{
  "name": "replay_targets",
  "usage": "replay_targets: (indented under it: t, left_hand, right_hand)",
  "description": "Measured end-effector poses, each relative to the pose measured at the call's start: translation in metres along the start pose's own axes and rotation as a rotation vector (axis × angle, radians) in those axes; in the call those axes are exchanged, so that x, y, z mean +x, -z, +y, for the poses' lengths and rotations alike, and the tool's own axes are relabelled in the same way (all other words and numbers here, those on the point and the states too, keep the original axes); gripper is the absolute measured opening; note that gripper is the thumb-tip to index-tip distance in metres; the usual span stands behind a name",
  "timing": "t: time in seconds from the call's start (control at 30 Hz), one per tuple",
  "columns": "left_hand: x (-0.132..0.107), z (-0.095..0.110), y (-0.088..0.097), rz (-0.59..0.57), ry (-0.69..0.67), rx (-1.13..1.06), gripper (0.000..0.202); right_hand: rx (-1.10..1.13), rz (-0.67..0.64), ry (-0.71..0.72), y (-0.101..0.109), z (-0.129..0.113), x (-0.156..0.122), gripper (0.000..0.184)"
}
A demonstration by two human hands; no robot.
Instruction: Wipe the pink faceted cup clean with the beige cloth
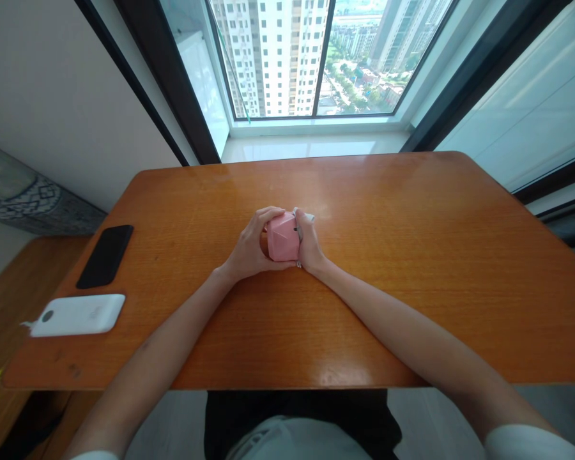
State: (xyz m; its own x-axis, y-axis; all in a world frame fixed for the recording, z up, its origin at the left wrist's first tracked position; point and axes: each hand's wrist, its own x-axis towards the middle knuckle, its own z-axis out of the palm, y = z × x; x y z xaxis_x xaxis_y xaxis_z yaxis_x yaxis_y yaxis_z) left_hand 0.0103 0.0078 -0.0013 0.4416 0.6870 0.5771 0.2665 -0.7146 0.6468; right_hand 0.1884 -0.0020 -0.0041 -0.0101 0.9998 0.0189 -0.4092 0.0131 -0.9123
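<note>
Pink faceted object (282, 237) sits between the two hands, near the middle of the orange wood-grain table (388, 223), and is gripped from both sides. Left hand (250, 246) is cupped around its left side, fingers curled over the upper edge, with a small gap between palm and object where the table shows through. Right hand (309, 244) is pressed against its right side, fingers wrapped upward and over the far edge. Both hands are closed on the object; neither is open. Cannot tell whether its underside touches the table.

Forearms run in from the lower corners of the view and converge at the centre, wrists bent inward, and appear to lie low along the tabletop. White sleeve cuffs (531, 444) show at the bottom edge.

Object surface: matte pink, flat angular facets, creased edges, resembling folded or moulded planes. A small pale item (304, 216) shows at the right hand's fingertips, too small to identify. A short dark slit (296, 229) is visible near the object's right side.

On the table's left part, well apart from the hands: black smartphone (105, 255), face down or dark-screened, and just nearer the person a white rounded device (76, 315) with a round dark spot and a cable at its end. Tall window (311, 57) beyond the far edge of the table
</note>
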Motion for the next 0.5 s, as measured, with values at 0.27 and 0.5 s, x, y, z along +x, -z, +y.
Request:
replay_targets:
  t: [0.27,0.5]
  left_hand:
    - [-0.006,-0.008,-0.004,-0.076,0.286,-0.262,0.101]
    - [-0.011,-0.017,0.0,-0.06,-0.077,0.013,0.14]
  right_hand:
    - [-0.17,-0.038,0.156,-0.004,-0.01,-0.01,0.06]
    - [0.014,0.028,0.044,-0.001,0.0,0.002,0.064]
